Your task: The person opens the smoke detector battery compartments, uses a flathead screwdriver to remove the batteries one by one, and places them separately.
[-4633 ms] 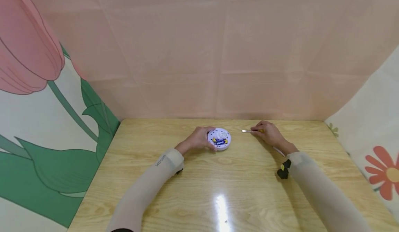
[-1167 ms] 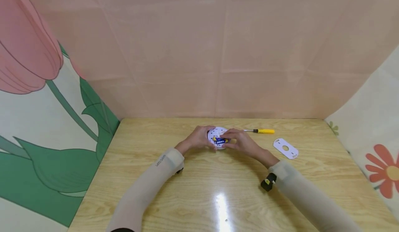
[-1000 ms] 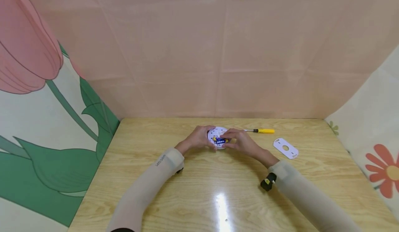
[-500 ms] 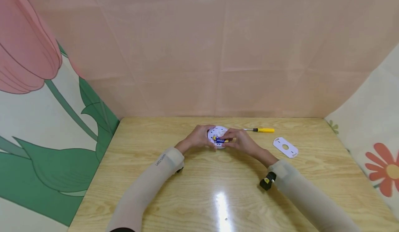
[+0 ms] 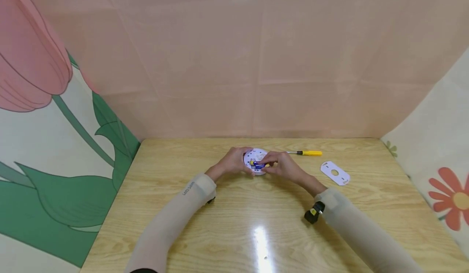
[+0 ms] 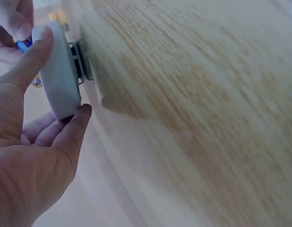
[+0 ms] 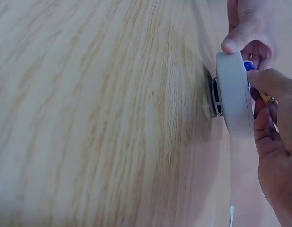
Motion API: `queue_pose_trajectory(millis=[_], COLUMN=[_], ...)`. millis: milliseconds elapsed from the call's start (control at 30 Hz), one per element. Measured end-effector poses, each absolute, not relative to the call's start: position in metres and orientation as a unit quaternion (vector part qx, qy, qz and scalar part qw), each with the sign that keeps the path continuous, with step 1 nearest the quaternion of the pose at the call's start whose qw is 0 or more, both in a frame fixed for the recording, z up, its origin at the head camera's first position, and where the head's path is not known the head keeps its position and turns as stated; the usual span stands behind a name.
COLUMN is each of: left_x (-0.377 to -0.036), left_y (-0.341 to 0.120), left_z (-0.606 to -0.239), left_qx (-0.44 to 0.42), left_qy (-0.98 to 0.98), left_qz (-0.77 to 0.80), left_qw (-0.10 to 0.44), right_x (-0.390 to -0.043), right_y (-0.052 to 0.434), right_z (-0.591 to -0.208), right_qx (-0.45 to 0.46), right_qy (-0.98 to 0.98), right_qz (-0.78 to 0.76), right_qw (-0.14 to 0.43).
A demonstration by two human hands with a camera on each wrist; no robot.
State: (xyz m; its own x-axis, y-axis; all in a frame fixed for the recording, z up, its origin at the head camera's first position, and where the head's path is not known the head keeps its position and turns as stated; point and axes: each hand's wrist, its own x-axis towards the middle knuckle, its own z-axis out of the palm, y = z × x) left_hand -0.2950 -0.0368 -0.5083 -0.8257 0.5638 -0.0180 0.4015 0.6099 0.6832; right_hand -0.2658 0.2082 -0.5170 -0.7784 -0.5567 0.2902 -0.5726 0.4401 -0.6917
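A round white smoke detector (image 5: pixel 252 155) lies back side up near the table's far edge, its vented part facing down. My left hand (image 5: pixel 231 161) grips its rim from the left, thumb and fingers spread around the edge, as the left wrist view shows on the white casing (image 6: pixel 60 75). With thumb and fingertips, my right hand (image 5: pixel 287 167) pinches a blue and yellow battery (image 5: pixel 261 166) at the back of the detector. In the right wrist view, the battery's yellow end (image 7: pixel 267 98) sticks out between the fingers. Those fingers partly hide the battery compartment.
A screwdriver (image 5: pixel 311 153) with a yellow handle lies right of the detector. Farther right is a white mounting plate (image 5: pixel 340 177) with a round hole. The wooden table (image 5: pixel 227 224) meets a pink cloth backdrop (image 5: pixel 205 102) behind.
My right hand has put down the screwdriver, moved left to the detector and taken hold of the battery. Over the last second the battery has shifted and tilted slightly. My left hand stays put.
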Motion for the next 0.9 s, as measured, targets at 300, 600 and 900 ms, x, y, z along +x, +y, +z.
queue_pose_trajectory(millis=[300, 600, 900], left_x=[-0.297, -0.298, -0.297], left_y=[-0.037, -0.038, -0.039], left_z=[-0.511, -0.512, -0.512], left_qx=[0.272, 0.269, 0.270], left_qy=[0.890, 0.894, 0.891], left_qz=[0.348, 0.340, 0.347], left_qw=[0.114, 0.113, 0.112], right_x=[-0.265, -0.265, -0.262], right_y=[0.212, 0.216, 0.221], right_z=[-0.522, -0.525, -0.519], right_qx=[0.302, 0.284, 0.247], right_qy=[-0.831, -0.820, -0.842], right_qz=[0.468, 0.497, 0.479], right_qw=[0.001, 0.001, 0.003])
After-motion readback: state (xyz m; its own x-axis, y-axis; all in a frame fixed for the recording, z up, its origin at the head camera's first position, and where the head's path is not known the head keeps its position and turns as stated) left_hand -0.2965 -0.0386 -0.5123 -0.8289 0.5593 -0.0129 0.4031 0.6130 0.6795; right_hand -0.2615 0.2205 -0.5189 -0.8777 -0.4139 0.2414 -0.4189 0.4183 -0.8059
